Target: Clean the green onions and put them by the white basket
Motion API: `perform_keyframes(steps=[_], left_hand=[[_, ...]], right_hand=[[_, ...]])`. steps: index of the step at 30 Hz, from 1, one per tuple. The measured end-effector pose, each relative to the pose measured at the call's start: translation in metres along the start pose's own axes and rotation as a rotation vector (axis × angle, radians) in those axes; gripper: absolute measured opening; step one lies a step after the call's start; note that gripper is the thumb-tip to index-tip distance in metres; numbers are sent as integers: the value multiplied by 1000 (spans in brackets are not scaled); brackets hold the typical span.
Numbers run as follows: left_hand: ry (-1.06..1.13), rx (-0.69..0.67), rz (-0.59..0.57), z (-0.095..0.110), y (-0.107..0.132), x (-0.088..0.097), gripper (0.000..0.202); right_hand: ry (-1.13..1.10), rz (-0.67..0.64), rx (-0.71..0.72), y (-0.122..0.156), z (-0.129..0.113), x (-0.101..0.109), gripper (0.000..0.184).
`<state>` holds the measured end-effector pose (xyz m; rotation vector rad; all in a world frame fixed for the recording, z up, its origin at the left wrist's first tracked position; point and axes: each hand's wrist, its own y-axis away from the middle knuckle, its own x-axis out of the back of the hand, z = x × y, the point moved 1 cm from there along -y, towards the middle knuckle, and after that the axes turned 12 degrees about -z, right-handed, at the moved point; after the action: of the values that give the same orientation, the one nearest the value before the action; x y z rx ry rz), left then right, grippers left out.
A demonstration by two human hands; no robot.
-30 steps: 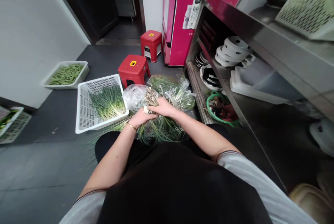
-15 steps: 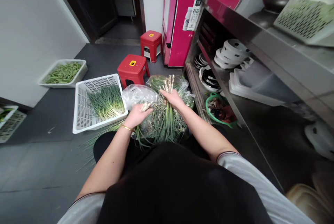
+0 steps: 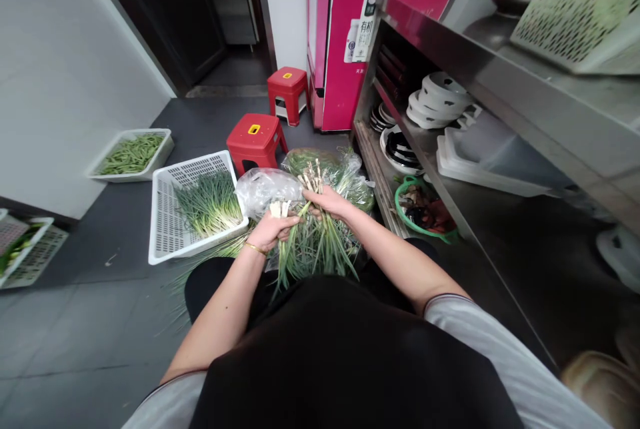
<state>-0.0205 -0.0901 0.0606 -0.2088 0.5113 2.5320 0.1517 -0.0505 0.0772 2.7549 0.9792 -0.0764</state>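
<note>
My right hand is closed round a bunch of green onions, roots up and leaves hanging toward my lap. My left hand, with a gold bracelet at the wrist, is closed on a few green onion stalks right beside that bunch, their white ends pointing up. Behind both hands lie clear plastic bags with more greens. A white slotted basket on the floor to the left holds a heap of green onions.
Two red stools stand ahead, before a pink machine. A steel shelf unit at the right holds plates, white trays and a green basket. A white tray of green beans lies by the left wall.
One bunch held by both hands was split: my right hand lifted the larger part, my left kept a few stalks. Now the hands have come back together.
</note>
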Motion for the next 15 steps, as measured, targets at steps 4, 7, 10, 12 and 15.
perform_keyframes(steps=[4, 7, 10, 12, 15], left_hand=[[113, 18, -49, -6, 13, 10, 28], [163, -2, -23, -11, 14, 13, 28], [198, -31, 57, -12, 10, 9, 29], [194, -48, 66, -11, 7, 5, 30], [160, -49, 29, -12, 6, 7, 31]], right_hand=[[-102, -83, -15, 20, 1, 22, 36], [-219, 229, 47, 24, 4, 37, 38], [-154, 335, 58, 22, 7, 27, 35], [30, 239, 22, 18, 8, 9, 31], [217, 129, 24, 14, 5, -10, 27]])
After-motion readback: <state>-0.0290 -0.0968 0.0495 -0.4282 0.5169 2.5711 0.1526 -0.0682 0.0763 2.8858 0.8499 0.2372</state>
